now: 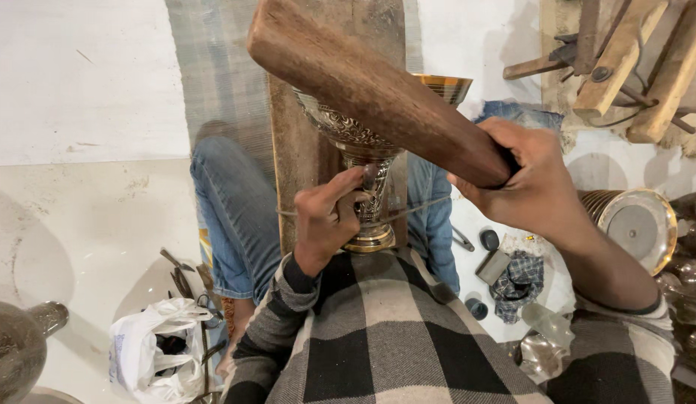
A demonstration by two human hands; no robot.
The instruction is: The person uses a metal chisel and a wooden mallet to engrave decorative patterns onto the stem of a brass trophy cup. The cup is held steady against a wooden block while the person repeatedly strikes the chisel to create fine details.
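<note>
The engraved brass goblet (367, 161) stands upright between his knees, left hand (327, 217) closed round its stem, while the right hand (529, 178) grips a wooden mallet (378, 93) slanting across its bowl.

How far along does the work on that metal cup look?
The engraved, gold-rimmed metal goblet already carries finished-looking patterns on bowl and stem. Right now the left hand grips its stem against an upright wooden plank, while the right hand holds a heavy brown wooden mallet over the bowl. What remains cannot be told from this view.
</note>
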